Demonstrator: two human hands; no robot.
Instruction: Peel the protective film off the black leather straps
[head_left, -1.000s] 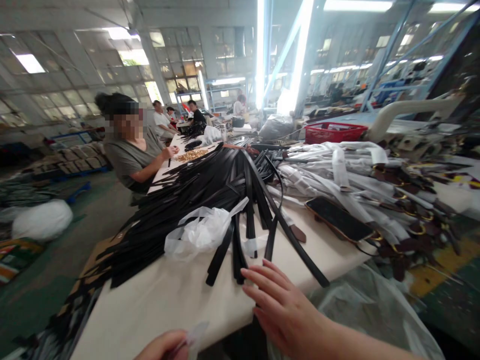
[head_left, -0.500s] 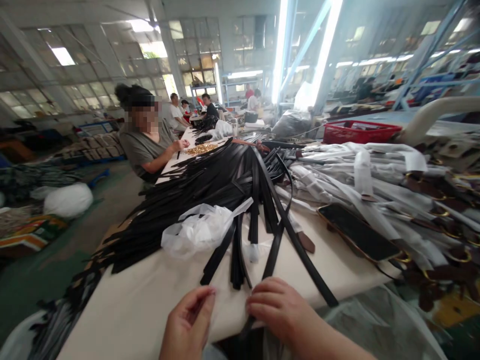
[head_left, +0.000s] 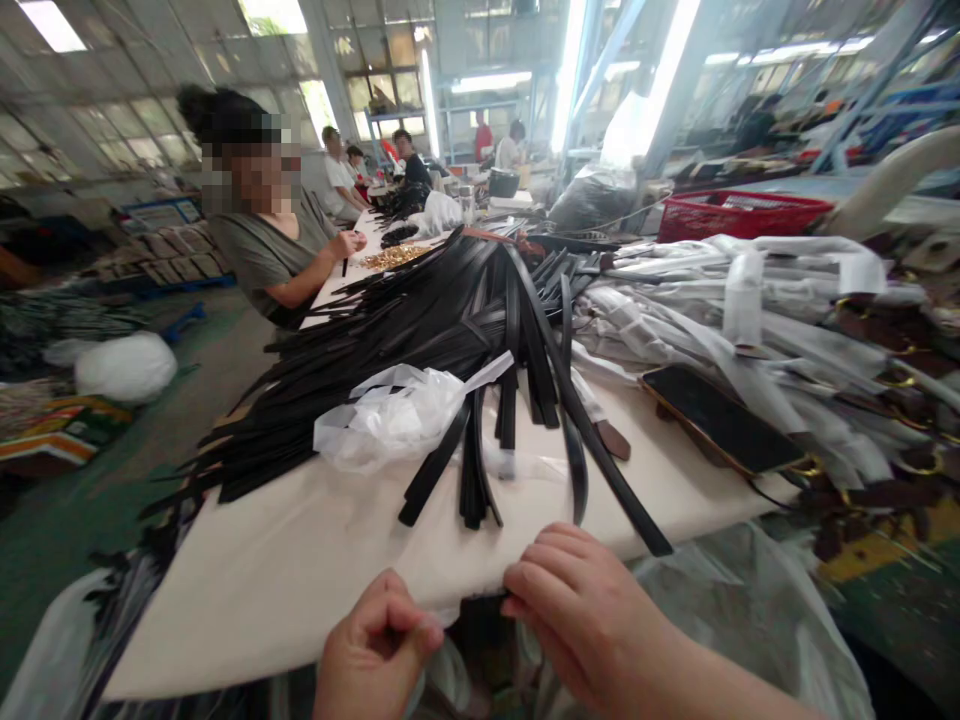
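Note:
My left hand (head_left: 379, 645) is at the near table edge, thumb and fingertips pinched together; whatever they hold is too small to make out, with clear plastic just behind. To its right, my right hand (head_left: 577, 610) curls its fingers downward over the edge. A black strap (head_left: 574, 440) runs down from the pile and disappears behind this hand, which appears closed on it; the strap's end is hidden. Beyond both hands spreads a large pile of black straps (head_left: 390, 330), with a crumpled clear plastic bag (head_left: 394, 415) on its near side.
A phone (head_left: 720, 420) rests right of the straps, beside many white-wrapped straps (head_left: 675, 320) with brown ends and gold rings. Behind stands a red basket (head_left: 742, 215). At the left table side a co-worker (head_left: 262, 240) works near small gold pieces (head_left: 394, 257). Plastic (head_left: 750, 610) hangs below the edge.
The view has tilted down and the table appears higher. The strap by my right hand has swung from a slant to nearly upright, and that hand has moved toward the table edge.

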